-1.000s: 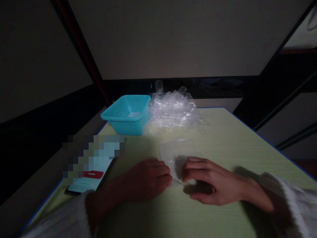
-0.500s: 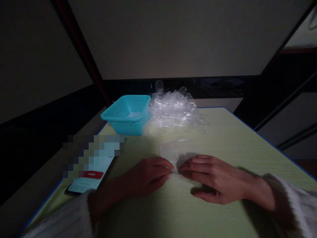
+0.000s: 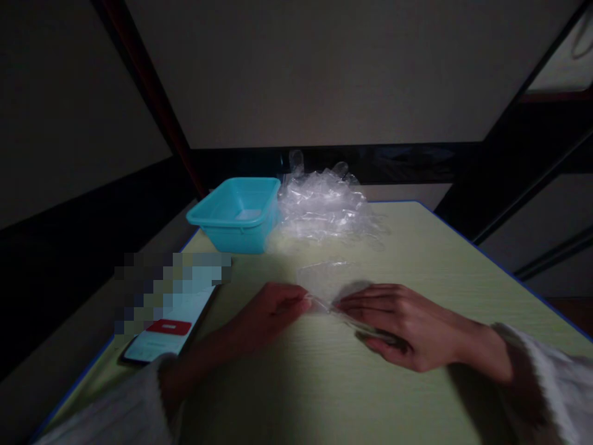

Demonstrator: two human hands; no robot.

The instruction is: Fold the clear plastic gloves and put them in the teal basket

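A thin, clear plastic glove (image 3: 327,278), folded flat, lies on the table between my hands. Its near edge is lifted off the tabletop. My left hand (image 3: 273,312) pinches the left end of that edge between thumb and fingertips. On the other side, my right hand (image 3: 398,324) has its fingers together over the plastic, with the thumb tucked below and a strip of the glove between them. The right part of the glove is hidden under these fingers. Farther back sits a loose pile of clear plastic gloves (image 3: 324,204), with rounded fingertips sticking out.
A turquoise plastic basket (image 3: 227,238) stands left of the pile, something white on its bottom. A phone (image 3: 185,315) with a lit screen lies at the table's left edge. The pale table (image 3: 445,272) has a blue rim and meets a wall panel at the back.
My left hand has shifted slightly left and up, raising the glove's near edge. My right hand's thumb has come closer to its fingers, with plastic now showing between them.
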